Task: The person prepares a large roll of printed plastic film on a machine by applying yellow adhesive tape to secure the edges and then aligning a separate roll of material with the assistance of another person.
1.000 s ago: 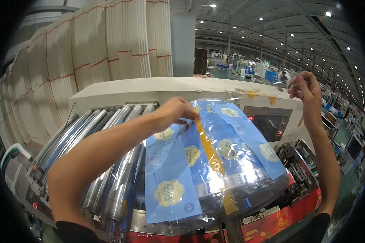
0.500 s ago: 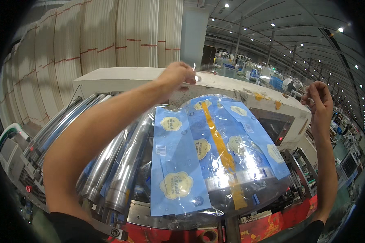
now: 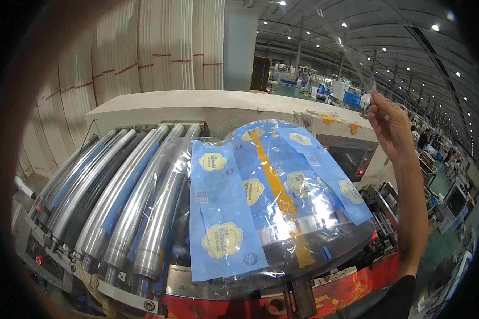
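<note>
My right hand [image 3: 391,125] is raised at the right, beyond the machine's far edge, fingers pinched on a thin piece of clear plastic film [image 3: 366,101]. A faint transparent strip seems to run from it up and to the left. Of my left arm [image 3: 24,101], only a dark blur along the left rim shows; its hand is out of sight. Below lies a large roll of clear and blue printed film [image 3: 330,247], its blue sheet [image 3: 199,239] with cream labels hanging over the left side. Yellow-orange tape [image 3: 274,181] runs down the roll's middle.
Shiny metal rollers [image 3: 157,234] stand left of the roll. Behind is a pale machine housing [image 3: 197,102] with a dark control panel [image 3: 343,151]. Tall stacks of white boards [image 3: 165,42] rise at the back left. A cardboard core [image 3: 275,307] and red surface [image 3: 356,287] lie in front.
My left hand has left its place above the housing, and its arm is now a blur at the left rim. My right hand has shifted left in view. The view has turned slightly right.
</note>
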A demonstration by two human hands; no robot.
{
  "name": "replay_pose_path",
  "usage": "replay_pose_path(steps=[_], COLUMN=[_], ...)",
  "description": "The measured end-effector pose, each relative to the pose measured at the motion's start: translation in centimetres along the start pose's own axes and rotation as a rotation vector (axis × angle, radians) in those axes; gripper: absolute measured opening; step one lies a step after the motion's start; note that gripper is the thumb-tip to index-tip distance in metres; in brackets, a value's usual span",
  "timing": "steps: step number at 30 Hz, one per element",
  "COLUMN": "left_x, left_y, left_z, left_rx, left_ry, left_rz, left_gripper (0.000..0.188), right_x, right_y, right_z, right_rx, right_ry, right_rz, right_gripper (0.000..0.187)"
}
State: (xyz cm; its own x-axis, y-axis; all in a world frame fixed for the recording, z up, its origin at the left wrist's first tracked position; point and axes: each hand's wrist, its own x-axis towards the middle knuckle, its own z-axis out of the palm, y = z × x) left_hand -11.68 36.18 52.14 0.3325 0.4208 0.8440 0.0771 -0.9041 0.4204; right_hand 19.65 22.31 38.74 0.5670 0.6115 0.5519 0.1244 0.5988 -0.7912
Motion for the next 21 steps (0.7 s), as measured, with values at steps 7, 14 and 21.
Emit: replay_pose_path(steps=[7,14,21], left_x=[3.6,5.3,7.2], left_y=[1.8,-2.7,-12.4], left_z=[-2.9,-3.8,-2.7], left_rx=[0.122,0.349,0.09], left_ry=[-0.133,-0.325,-0.395], left_rz=[0.058,-0.151,-0.073], left_gripper=[0.025,0.021,0.02], right_x=[-1.0,-7.2,-6.6], right_y=[1.0,2.5,2.8], right_z=[2.8,5.4,5.6], right_rx=[0.126,0.158,-0.025], right_ry=[-0.229,-0.284,-0.11], right_rz=[0.147,0.367,0.263], right_gripper=[0.018,0.023,0.034])
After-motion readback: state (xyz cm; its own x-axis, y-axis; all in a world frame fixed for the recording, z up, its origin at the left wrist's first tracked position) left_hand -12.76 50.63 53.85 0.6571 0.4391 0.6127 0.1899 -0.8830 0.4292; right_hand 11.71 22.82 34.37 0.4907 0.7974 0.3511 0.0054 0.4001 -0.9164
